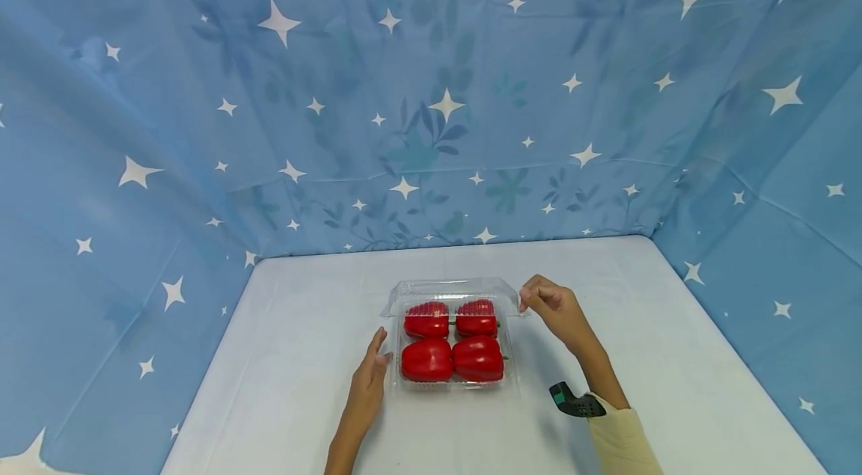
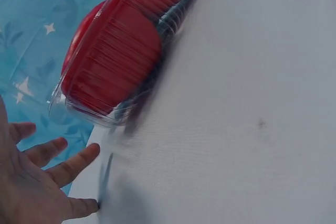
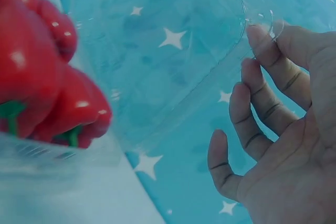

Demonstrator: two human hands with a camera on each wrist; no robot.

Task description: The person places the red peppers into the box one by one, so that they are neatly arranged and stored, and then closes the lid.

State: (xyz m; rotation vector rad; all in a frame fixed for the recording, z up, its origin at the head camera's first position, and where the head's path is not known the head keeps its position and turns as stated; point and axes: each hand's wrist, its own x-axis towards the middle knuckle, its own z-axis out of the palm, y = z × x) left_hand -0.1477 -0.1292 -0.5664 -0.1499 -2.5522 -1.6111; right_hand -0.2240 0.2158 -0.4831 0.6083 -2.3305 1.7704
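A clear plastic clamshell box (image 1: 399,378) stands on the white table with several red bell peppers (image 1: 427,360) inside, some showing green stems. Its hinged lid (image 1: 458,286) is raised, tilted over the back row of peppers. At the lid's right corner my right hand (image 1: 555,310) pinches the rim between thumb and index finger; the right wrist view shows the other fingers loosely bent beside the clear lid (image 3: 210,72). My left hand (image 1: 367,389) is beside the box's left side, fingers extended and spread in the left wrist view, with a gap between fingertips and box there.
The white table (image 1: 303,340) extends around the box on all sides. Blue curtains with white stars (image 1: 444,105) rise behind it and along both sides. A black and green band device (image 1: 575,402) sits on the right wrist by a pale yellow sleeve (image 1: 622,441).
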